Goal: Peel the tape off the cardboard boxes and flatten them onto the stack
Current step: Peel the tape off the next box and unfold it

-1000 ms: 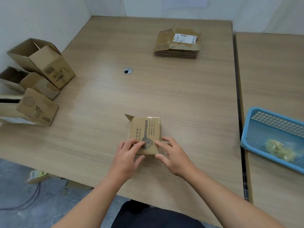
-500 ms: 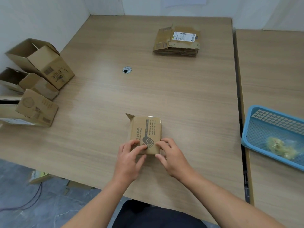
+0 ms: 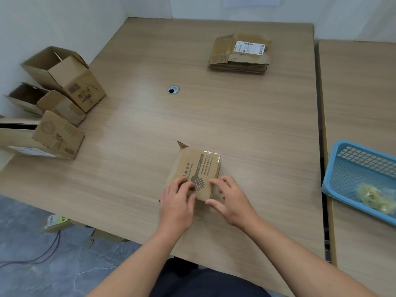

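Resting near the front edge of the wooden table (image 3: 214, 116), a small cardboard box (image 3: 198, 168), printed side up, clear tape (image 3: 212, 153) glinting along its far edge. Left hand (image 3: 176, 207) pressed on the near left corner, fingers curled onto the top face, gripping nothing. Right hand (image 3: 232, 202) spread loosely against the near right corner, fingertips touching the cardboard, not clenched. Flattened stack (image 3: 240, 54) far across the table; three open boxes (image 3: 64, 82) at the left edge; blue basket (image 3: 342, 159) on the right.
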